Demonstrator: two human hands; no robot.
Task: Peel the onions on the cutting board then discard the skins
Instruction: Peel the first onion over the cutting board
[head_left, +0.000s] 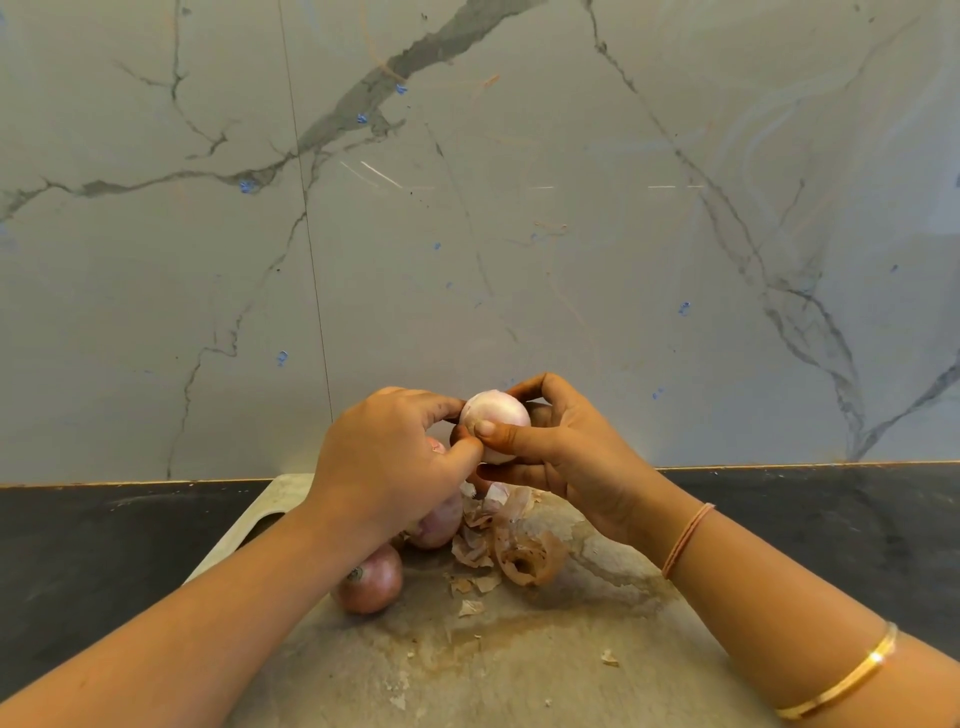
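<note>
A pale pink, mostly peeled onion (496, 413) is held up above the cutting board (519, 665). My right hand (566, 457) cups it from the right, thumb across its front. My left hand (387, 462) pinches at its left side with fingertips and thumb. On the board below lie an unpeeled brown onion (370, 579), a pinkish onion (439, 522) partly hidden under my left hand, and another onion (435, 445) barely visible behind my left thumb. A heap of dry onion skins (511, 540) lies to the right of the onions.
The worn, stained board rests on a dark countertop (104, 545) that extends left and right. A marble-patterned wall (467, 208) rises right behind the board. Small skin flakes (609, 657) are scattered over the board's near part.
</note>
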